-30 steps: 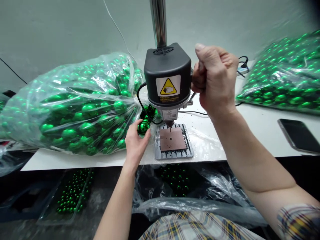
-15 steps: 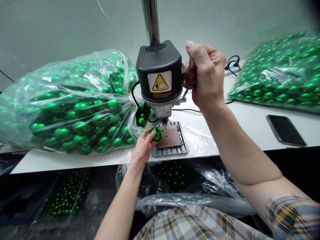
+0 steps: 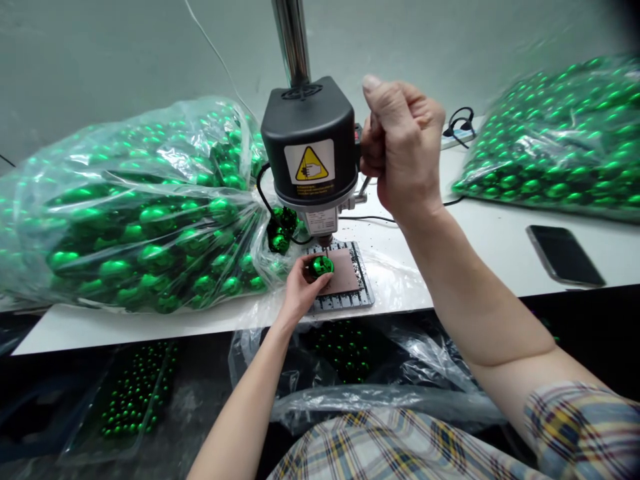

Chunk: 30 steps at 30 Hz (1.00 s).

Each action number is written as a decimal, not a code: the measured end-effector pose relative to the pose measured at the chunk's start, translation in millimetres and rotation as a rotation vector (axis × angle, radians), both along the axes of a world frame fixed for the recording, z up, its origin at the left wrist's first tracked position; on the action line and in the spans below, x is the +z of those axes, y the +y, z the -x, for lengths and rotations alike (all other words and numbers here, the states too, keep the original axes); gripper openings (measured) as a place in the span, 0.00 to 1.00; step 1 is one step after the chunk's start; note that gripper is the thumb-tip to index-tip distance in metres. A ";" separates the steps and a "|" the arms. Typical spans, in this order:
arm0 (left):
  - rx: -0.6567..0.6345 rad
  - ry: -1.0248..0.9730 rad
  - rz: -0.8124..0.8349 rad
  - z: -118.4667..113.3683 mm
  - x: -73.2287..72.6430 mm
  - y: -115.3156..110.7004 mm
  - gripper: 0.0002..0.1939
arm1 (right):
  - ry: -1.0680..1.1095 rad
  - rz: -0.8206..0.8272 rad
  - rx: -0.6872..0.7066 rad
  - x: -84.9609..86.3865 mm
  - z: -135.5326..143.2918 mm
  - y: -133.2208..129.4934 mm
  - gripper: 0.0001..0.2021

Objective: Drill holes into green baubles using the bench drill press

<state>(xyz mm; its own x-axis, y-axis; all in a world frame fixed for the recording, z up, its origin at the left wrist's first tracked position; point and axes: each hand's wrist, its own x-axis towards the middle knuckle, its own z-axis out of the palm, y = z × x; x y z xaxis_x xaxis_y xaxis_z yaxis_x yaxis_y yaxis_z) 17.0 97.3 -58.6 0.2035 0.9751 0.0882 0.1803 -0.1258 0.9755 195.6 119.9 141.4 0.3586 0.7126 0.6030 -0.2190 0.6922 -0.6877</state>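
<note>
My left hand (image 3: 303,285) pinches a shiny green ball (image 3: 324,267) between thumb and fingers. The ball sits over the left part of a pinkish-brown board (image 3: 345,270), just below the bit of a black bench drill press (image 3: 309,143). Whether the bit touches the ball I cannot tell. My right hand (image 3: 407,143) is closed in a fist at the right side of the drill head, around its feed lever (image 3: 367,190); most of the grip is hidden in the fist. Dark shavings lie along the edges of the grey slotted base plate (image 3: 367,293).
A large clear bag of green balls (image 3: 150,220) lies left of the drill, another bag (image 3: 560,153) at the back right. A phone (image 3: 565,255) rests on the white table (image 3: 480,267). Below the front edge are an open plastic bag (image 3: 425,360) and a bin with green balls (image 3: 133,393).
My left hand has moved the green ball right, under the drill bit, and the ball looks turned. My right hand stays closed on the lever. The whole view has shifted slightly.
</note>
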 end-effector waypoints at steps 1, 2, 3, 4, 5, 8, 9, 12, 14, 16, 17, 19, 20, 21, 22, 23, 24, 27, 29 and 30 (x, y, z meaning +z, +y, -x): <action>-0.004 0.035 -0.018 -1.8 -2.2 1.0 0.27 | 0.010 -0.006 0.013 0.0 -0.1 0.0 0.30; -0.004 0.070 -0.043 -3.6 -4.7 1.8 0.28 | 0.023 -0.012 0.025 -0.1 -0.1 -0.1 0.30; 0.003 0.105 -0.079 -5.4 -7.3 2.7 0.28 | 0.035 -0.017 0.033 -0.1 -0.2 -0.1 0.30; 0.014 0.145 -0.125 -7.3 -9.8 3.4 0.28 | 0.039 -0.017 0.036 -0.2 -0.2 -0.2 0.31; 0.029 0.186 -0.177 -9.1 -12.2 4.1 0.28 | 0.039 -0.014 0.033 -0.2 -0.2 -0.3 0.31; 0.075 0.310 -0.305 -14.0 -16.4 4.6 0.28 | 0.013 -0.003 0.032 -0.3 -0.4 -0.9 0.30; 0.088 0.342 -0.325 -15.2 -16.6 4.1 0.27 | 0.008 -0.005 0.035 -0.3 -0.6 -1.1 0.30; 0.120 0.400 -0.360 -17.3 -15.5 0.3 0.27 | -0.001 -0.022 0.033 -0.9 -1.0 -1.6 0.29; 0.131 0.412 -0.369 -17.6 -14.5 -3.1 0.28 | -0.023 -0.031 0.003 -2.6 -1.0 -3.0 0.29; 0.140 0.411 -0.367 -17.7 -13.9 -5.9 0.28 | -0.066 -0.029 -0.051 -5.9 -0.4 -6.1 0.28; 0.143 0.407 -0.365 -17.9 -13.7 -7.0 0.28 | -0.088 -0.028 -0.086 -8.2 0.2 -8.4 0.28; 0.146 0.398 -0.366 -18.4 -13.6 -8.2 0.28 | -0.118 -0.047 -0.157 -14.0 2.1 -14.3 0.28; 0.147 0.394 -0.367 -18.8 -13.6 -8.3 0.27 | -0.124 -0.072 -0.185 -17.3 3.3 -17.7 0.28; 0.148 0.391 -0.367 -19.1 -13.7 -8.3 0.27 | -0.123 -0.102 -0.207 -20.7 4.5 -21.2 0.28; 0.148 0.390 -0.365 -19.5 -13.9 -8.1 0.27 | -0.122 -0.126 -0.226 -24.4 5.7 -24.8 0.28; 0.150 0.390 -0.362 -19.7 -14.1 -7.8 0.27 | -0.127 -0.138 -0.245 -28.1 6.8 -28.2 0.28; 0.152 0.391 -0.359 -20.0 -14.4 -7.4 0.27 | -0.138 -0.138 -0.266 -32.0 7.8 -31.4 0.28; 0.157 0.395 -0.359 -20.2 -15.2 -6.5 0.27 | -0.159 -0.140 -0.321 -43.9 9.8 -38.5 0.29; 0.158 0.397 -0.362 -20.1 -15.3 -6.4 0.27 | -0.151 -0.207 -0.311 -51.2 10.5 -41.3 0.29; 0.157 0.398 -0.363 -20.1 -15.3 -6.5 0.27 | -0.145 -0.245 -0.296 -54.5 10.6 -42.3 0.29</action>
